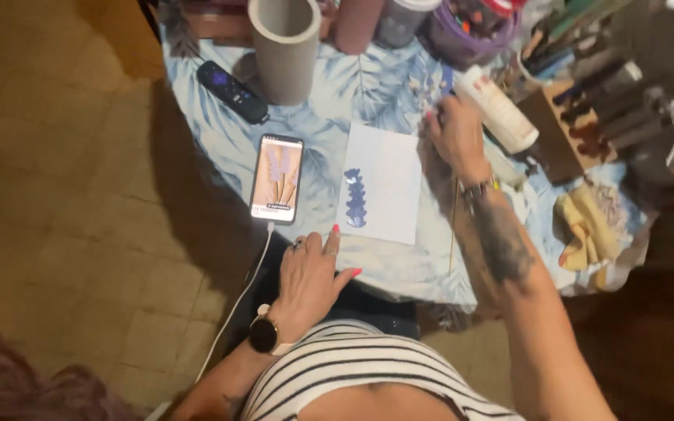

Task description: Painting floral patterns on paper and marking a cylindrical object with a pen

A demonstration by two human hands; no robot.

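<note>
Two hands are out over the table (399,269). My left hand (310,281) lies flat at the near edge, fingers spread, holding nothing, just beside the phone (278,178). My right hand (455,134) is at the far side of the white paper (384,183), fingers curled by a white bottle (497,109); I cannot tell if it grips anything. The paper has a blue flower (355,198) painted on it. I think painting is under way; more colour needs a steady hand.
</note>
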